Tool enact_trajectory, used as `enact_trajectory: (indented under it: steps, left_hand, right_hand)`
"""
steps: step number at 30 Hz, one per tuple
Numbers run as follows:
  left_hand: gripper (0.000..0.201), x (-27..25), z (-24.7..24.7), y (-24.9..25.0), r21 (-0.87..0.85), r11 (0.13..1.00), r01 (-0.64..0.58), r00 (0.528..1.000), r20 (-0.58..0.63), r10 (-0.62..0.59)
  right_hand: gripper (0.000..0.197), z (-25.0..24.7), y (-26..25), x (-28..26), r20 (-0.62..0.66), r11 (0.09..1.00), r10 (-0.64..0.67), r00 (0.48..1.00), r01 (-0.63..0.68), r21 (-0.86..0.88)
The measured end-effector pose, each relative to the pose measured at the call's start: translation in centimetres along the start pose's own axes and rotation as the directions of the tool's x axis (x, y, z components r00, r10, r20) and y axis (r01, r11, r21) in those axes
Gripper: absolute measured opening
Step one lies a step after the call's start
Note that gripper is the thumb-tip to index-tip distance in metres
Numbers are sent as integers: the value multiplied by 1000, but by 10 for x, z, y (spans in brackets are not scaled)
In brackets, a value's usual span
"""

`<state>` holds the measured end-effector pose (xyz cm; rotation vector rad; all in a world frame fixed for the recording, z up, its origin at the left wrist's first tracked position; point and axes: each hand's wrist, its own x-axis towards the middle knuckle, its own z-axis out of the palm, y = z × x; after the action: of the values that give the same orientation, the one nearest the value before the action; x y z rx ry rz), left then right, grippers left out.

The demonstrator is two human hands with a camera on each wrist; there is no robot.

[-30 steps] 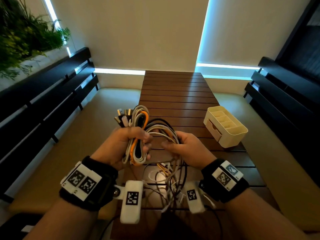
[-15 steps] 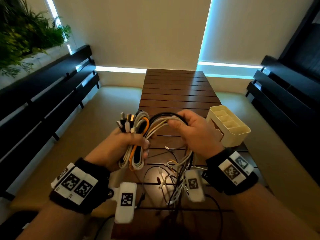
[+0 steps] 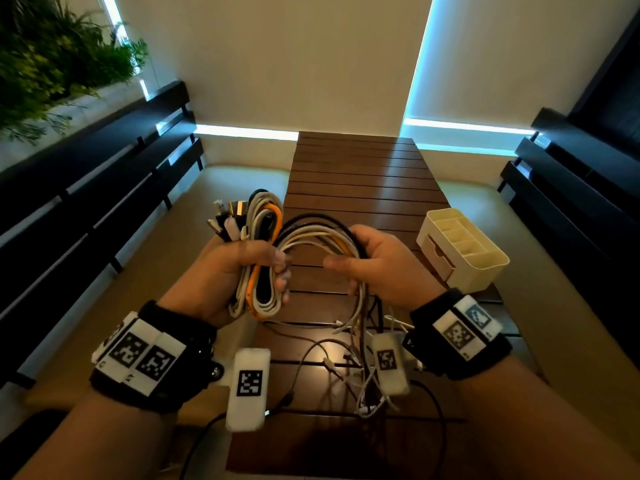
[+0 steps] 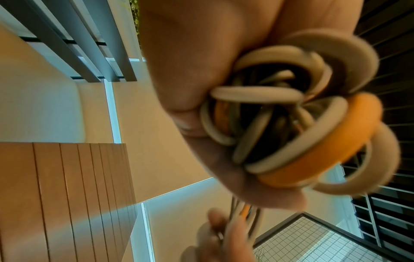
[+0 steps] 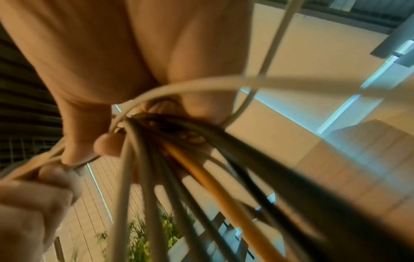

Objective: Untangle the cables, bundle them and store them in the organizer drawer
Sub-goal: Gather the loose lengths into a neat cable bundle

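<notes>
My left hand (image 3: 242, 268) grips a folded bundle of white, orange and black cables (image 3: 261, 237), its plugs sticking up at the top; the left wrist view shows the same cable loops (image 4: 313, 124) wrapped by my fingers. My right hand (image 3: 377, 265) holds the loose strands (image 3: 322, 237) that arc over from the bundle, thumb stretched out to the left. In the right wrist view these strands (image 5: 179, 177) run through my curled fingers. The free cable ends (image 3: 349, 358) hang down onto the wooden slat table (image 3: 356, 174). A cream organizer (image 3: 464, 251) with a small drawer stands to the right.
Dark benches (image 3: 86, 188) with beige cushions flank the table on both sides. A green plant (image 3: 52, 57) sits at the upper left. The table's far half (image 3: 353, 157) carries nothing.
My right hand swept the loose strands up and over from the near side to the far side of the bundle, then drew them right. The left hand rose slightly with the bundle.
</notes>
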<state>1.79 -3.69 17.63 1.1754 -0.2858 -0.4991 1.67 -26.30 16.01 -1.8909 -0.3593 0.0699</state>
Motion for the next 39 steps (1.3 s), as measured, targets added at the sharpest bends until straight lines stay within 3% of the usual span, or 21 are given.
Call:
enact_trajectory:
  steps: [5,10,18,22,24,25,28,33,35,37,39]
  left_hand:
    - [53,-4,-9,1,-23,999,41,999,25,-40]
    - [27,-13,-18,2,-32,999,-7,1000,-22,6]
    - [15,-23,-30,8,38,999,-34,999,-5,34]
    - [18,-21,-29,16,38,999,-37,999,9,37]
    - [19,-18,-25,22,26,998,-58,998,32,57]
    - [18,-16,-23,24,30,997,-67,997,43,66]
    - [20,-13,-20,24,47,998,-41,999,29,39]
    - [18,-14,-21,7,20,1000,-3,1000,-17,3]
    - [16,-15,-20,6,3,1000,-1,1000,-11,1]
    - [14,-15,-18,7,18,1000,-10,1000,1,10]
    - [14,-14,-15,6,71,997,-24,1000,-3,25]
  right_hand:
    - [13,19,28,4,74,984,51,996,-38,-172]
    - [9,30,47,9,75,951,124,989,-97,-292]
    - [4,5,17,3,32,927,71,997,-54,-372]
    - [6,-18,0,-4,-94,979,70,993,-86,-184]
    - [8,-23,-3,-6,-54,983,125,991,-131,-129]
    - [10,-24,-2,-7,-21,970,158,987,-159,-184]
    - [20,-23,5,-10,-14,873,264,964,-246,-420]
    - [27,-29,-6,-17,-123,761,322,939,-334,-557]
    - [36,-34,-14,-16,-144,650,351,925,-351,-674]
    - [45,-33,-16,-13,-107,491,470,876,-360,-793]
    - [43,-28,-9,-10,-70,391,609,790,-376,-840]
